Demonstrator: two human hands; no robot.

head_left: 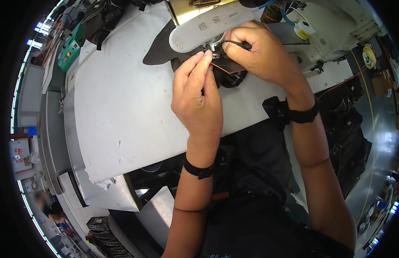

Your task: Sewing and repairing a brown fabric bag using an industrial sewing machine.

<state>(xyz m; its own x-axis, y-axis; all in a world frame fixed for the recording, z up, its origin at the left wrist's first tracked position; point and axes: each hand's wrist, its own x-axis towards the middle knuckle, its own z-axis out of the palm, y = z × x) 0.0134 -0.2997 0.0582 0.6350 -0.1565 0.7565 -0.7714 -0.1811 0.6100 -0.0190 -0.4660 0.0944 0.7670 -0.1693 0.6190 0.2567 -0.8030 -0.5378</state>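
Note:
At the far side of the white table, a sewing machine reaches over dark cloth that spreads out to the left. My left hand is raised beside the machine's small metal parts, thumb and fingers pinched together. What sits between those fingertips is too small to make out. On the other side of the metal parts, my right hand is closed, thumb and fingers gripping a black fabric piece with an orange edge. More black material is bunched under both hands, partly hidden.
The white tabletop extends left and toward me. Behind the machine's right side stand a dark thread cone and a small white bottle. A green device is at the far left. Dark cloth pieces hang at the right.

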